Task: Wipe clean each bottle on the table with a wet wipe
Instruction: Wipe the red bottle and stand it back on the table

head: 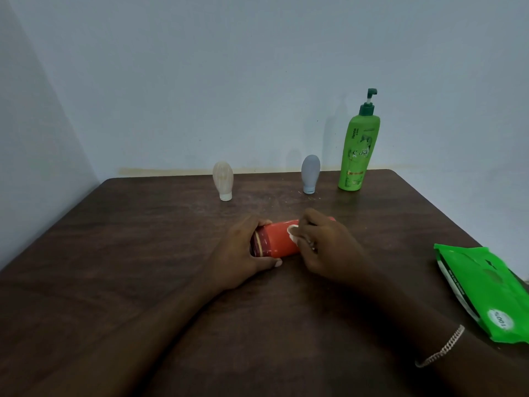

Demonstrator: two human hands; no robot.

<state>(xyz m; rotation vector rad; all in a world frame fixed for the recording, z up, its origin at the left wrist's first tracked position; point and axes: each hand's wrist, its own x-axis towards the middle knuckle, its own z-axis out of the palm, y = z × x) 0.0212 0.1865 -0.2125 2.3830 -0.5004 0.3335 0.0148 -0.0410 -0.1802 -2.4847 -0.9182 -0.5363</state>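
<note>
Orange bottle (279,242) lies sideways at frame centre on bench (143,224). Left hand (243,253) grip closed round its cap end; right hand (323,242) pinches wet wipe (292,232) against it. Best roll bottle, wipe full length.

Wipe pack (483,287) cut by rt edge; label text prob unreadable.

The left hand (243,250) grips the dark cap end of a red bottle (279,242) lying on the table (143,239), and right beside that grip the right hand (323,247) presses a white wipe (292,234) on it.
</note>
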